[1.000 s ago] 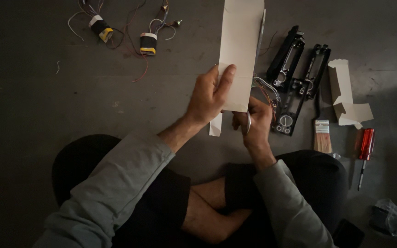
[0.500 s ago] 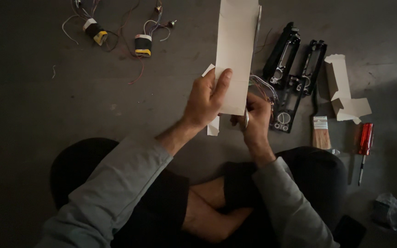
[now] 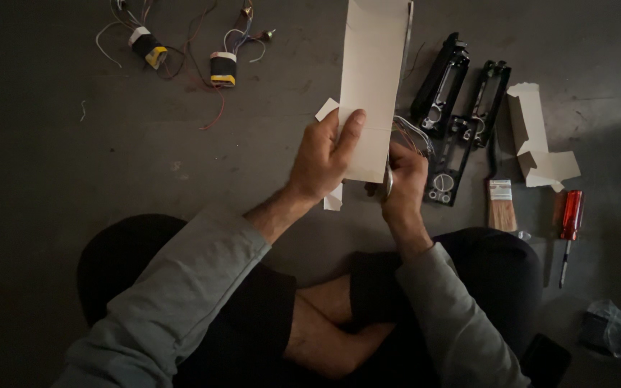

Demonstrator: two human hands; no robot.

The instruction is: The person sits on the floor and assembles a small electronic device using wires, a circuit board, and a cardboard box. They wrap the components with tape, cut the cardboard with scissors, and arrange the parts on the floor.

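1. The white cardboard box [image 3: 370,79], long, narrow and opened out, stands up from the person's hands over the dark floor [image 3: 73,158], its upper end reaching the top edge of the view. Small flaps stick out at its lower left side.
2. The left hand [image 3: 325,154] is clamped on the box's lower part, thumb across the front face and fingers wrapped behind.
3. The right hand [image 3: 402,179] is closed at the box's bottom right corner. A small metallic part [image 3: 389,183] shows at its fingers, and a bundle of thin coloured wires [image 3: 411,133] runs up beside it; whether the hand grips the part, the wires or the cardboard I cannot tell.
4. The step in hand looks like working something at the lower mouth of the box, in or out; which way cannot be read from here.
5. As a judgement, the next move calls for the left hand to keep the cardboard steady while the right hand works the piece with care, since the wires sit close and could snag.
6. On the floor to the right lie two black frame-like parts [image 3: 461,108], a second white carton [image 3: 537,140], a small paintbrush [image 3: 501,201] and a red-handled screwdriver [image 3: 569,223].
7. At upper left, well apart from the hands, lie two small wound components [image 3: 181,57] with loose wires. A crumpled clear bag [image 3: 616,330] lies at lower right.
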